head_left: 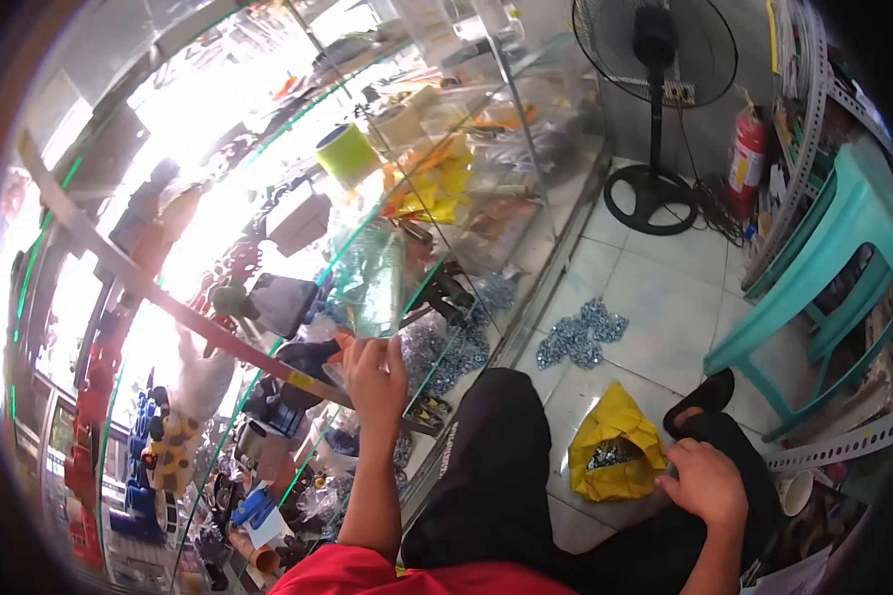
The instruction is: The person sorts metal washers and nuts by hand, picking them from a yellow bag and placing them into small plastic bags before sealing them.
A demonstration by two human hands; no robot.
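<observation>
While the person sits low on the tiled floor (655,288) in black trousers and a red top, a glass display case (541,213) fills the whole left side of the view, its shelves crowded with hardware and packets. To the right a teal plastic chair (824,258) stands against slotted metal racking. A black standing fan (655,59) rises at the far end of the floor, with a red fire extinguisher (747,149) near its base. Closer in, a yellow bag (615,431) lies open on the tiles just beside the person's knee, with small metal parts showing inside it. A loose heap of metal fasteners (580,332) sits on the floor between the bag and the case.

A clear plastic bag (367,283) is held up against the edge of a glass shelf. The left hand (375,377) is raised to it with its fingers curled in, pinching the bag's lower edge. The right hand (704,483) rests knuckles-up on the right leg, just beside the yellow bag. Its fingers are bent loosely together, and whether they grip anything cannot be told.
</observation>
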